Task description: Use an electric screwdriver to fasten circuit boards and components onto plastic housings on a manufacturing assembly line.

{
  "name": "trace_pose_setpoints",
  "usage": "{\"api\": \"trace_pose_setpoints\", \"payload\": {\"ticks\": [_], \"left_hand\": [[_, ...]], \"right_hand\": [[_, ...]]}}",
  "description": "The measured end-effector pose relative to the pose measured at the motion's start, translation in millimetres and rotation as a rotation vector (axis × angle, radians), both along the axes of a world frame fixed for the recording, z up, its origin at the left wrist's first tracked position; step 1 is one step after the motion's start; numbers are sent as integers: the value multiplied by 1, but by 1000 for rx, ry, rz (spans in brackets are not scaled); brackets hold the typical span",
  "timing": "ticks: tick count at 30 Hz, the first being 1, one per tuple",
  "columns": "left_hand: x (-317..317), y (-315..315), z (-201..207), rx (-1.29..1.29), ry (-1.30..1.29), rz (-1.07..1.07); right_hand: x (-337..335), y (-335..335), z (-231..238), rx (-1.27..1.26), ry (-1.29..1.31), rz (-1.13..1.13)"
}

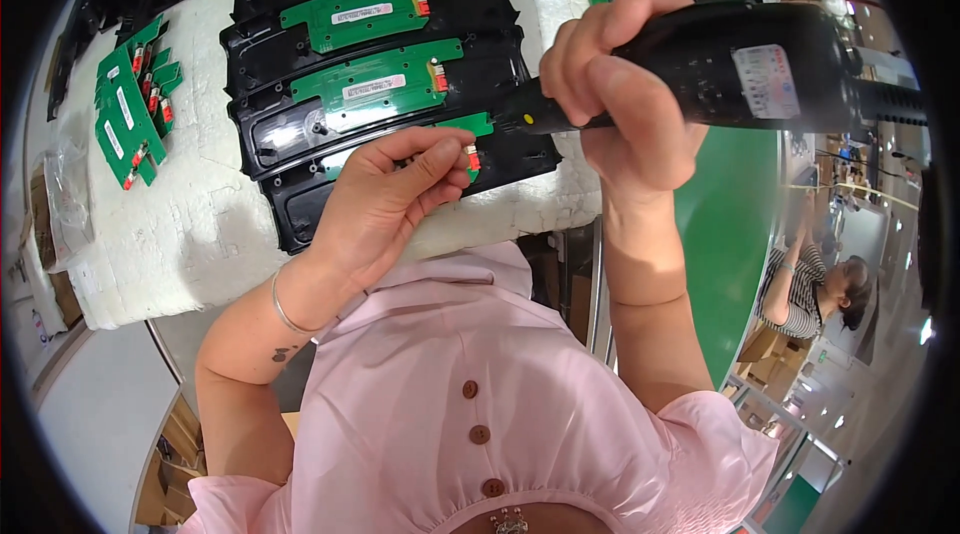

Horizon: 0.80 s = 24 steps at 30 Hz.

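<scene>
My right hand (635,99) is wrapped round a black electric screwdriver (700,59), held sideways with its narrow nose pointing left. Just below that nose, the thumb and fingers of my left hand (395,184) are pinched together. What they hold, if anything, is too small to make out. Both hands are over the nearest black plastic panel (305,209). A green circuit board (468,124) on this panel is mostly covered by my left hand. Farther back, several like panels lie in a row, each bearing a green circuit board (375,84) with a white label and a red-and-white connector.
White foam (205,259) supports the panels. Loose green circuit boards (120,119) are piled at its left, beside a clear plastic bag (68,199). A green work surface (735,234) runs along the right. Beyond it is another person (800,289) in a striped top.
</scene>
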<state>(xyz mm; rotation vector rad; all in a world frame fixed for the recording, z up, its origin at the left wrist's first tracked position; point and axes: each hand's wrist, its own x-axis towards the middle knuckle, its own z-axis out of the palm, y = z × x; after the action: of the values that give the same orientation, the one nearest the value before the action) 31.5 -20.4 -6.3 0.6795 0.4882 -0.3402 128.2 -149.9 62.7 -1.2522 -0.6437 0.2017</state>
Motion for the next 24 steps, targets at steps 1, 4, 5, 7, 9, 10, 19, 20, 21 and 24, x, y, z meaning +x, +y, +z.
{"api": "trace_pose_setpoints", "payload": {"ticks": [1,4,5,7,9,10,19,20,21,24], "left_hand": [[1,-1,5,-4,-9,-7],[-4,-1,12,19,28,-3],[-6,1,2,10,-10,-8],[-6,6,-4,0,-45,-1],[-13,4,-2,-19,-35,24],[-13,5,-2,-30,-45,38],[-9,7,-23,-441,-28,46],[-6,3,-15,-381,-17,50],[-2,-2,-8,-322,-11,50],[-9,-9,-6,-137,-185,-41]], "right_hand": [[3,-6,0,-165,-116,-84],[-4,-3,0,-166,-150,-36],[-4,-3,-2,-148,-87,-47],[-10,3,-6,-108,-13,-154],[-13,0,5,-200,-141,-208],[-19,-2,17,-332,-200,-254],[-49,-40,64,236,-52,121],[-47,-38,63,121,-286,-38],[-52,-39,68,140,-188,-88],[-50,-40,55,174,-139,-153]]}}
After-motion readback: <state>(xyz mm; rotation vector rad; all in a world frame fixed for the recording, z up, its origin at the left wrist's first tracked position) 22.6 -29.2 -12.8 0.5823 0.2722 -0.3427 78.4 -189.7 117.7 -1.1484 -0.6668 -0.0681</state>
